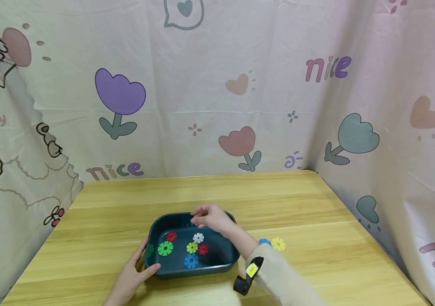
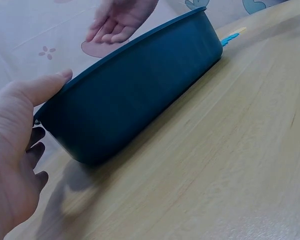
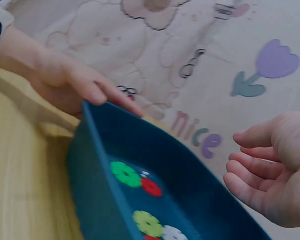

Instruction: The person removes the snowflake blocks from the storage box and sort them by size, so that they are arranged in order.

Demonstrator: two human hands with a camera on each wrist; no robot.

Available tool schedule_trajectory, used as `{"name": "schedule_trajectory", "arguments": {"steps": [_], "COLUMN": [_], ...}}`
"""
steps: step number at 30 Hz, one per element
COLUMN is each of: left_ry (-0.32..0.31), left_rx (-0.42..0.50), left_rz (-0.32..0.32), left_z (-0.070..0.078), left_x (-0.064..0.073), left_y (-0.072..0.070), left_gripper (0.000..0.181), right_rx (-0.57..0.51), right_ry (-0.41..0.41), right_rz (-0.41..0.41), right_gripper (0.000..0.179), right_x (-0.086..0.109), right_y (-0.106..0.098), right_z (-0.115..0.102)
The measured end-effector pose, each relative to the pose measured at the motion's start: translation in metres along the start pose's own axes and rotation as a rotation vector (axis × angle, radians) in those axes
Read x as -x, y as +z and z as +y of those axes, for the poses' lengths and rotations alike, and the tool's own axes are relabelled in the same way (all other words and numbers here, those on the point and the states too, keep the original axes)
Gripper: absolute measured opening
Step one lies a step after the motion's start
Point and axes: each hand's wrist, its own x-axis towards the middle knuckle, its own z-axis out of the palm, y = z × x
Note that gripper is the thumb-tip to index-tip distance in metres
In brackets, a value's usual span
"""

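A dark teal plastic basin (image 1: 225, 267) stands on the table. My left hand (image 1: 128, 274) grips its near left corner, thumb over the rim and fingers along the outer wall. In the left wrist view, the thumb (image 2: 52, 86) lies at the basin's edge. Above the basin's back part hovers my right hand (image 1: 211, 217), fingers loosely bent, with nothing visible in them. Inside lie several notched plastic snowflake discs: a green disc (image 1: 165, 248), a white disc (image 1: 198, 238), a yellow disc (image 1: 192, 247), a blue disc (image 1: 191, 261) and red discs (image 1: 171, 236).
To the right of the basin, a blue disc (image 1: 265, 241) and a yellow disc (image 1: 278, 243) lie on the wooden table (image 1: 317, 212), partly behind the right forearm. A patterned curtain (image 1: 202, 85) hangs along the table's back and sides. The right wrist wears a black strap (image 1: 245, 280).
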Motion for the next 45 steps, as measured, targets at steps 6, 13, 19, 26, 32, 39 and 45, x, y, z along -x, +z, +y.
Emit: {"name": "schedule_trajectory", "arguments": {"steps": [6,13,19,26,32,39,45], "left_ry": [-0.002,0.002,0.002,0.000,-0.003,-0.008,-0.029], "left_rx": [0.002,-0.012,-0.012,-0.013,0.000,-0.006,-0.029], "left_rz": [-0.008,-0.009,-0.015,-0.014,-0.013,-0.018,-0.012], "left_z": [0.001,0.000,0.001,-0.001,-0.002,0.000,0.000], "left_x": [-0.001,-0.001,-0.002,-0.002,-0.001,-0.002,-0.001], "left_y": [0.001,0.002,0.002,0.003,0.001,-0.001,-0.001], "left_gripper": [0.088,0.086,0.086,0.086,0.086,0.086,0.086], "right_rx": [0.056,0.112,0.136,0.167,0.275,0.455,0.603], "right_ry": [0.000,0.040,0.073,0.099,0.069,0.012,-0.027], "right_rz": [-0.046,-0.036,-0.010,-0.008,-0.040,-0.076,-0.080], "right_gripper": [0.023,0.022,0.021,0.025,0.020,0.027,0.033], "right_x": [-0.016,-0.023,-0.025,-0.027,-0.031,-0.034,-0.035], "right_y": [0.029,0.056,0.068,0.077,0.083,0.088,0.092], "right_z": [0.012,0.022,0.027,0.031,0.038,0.041,0.044]}}
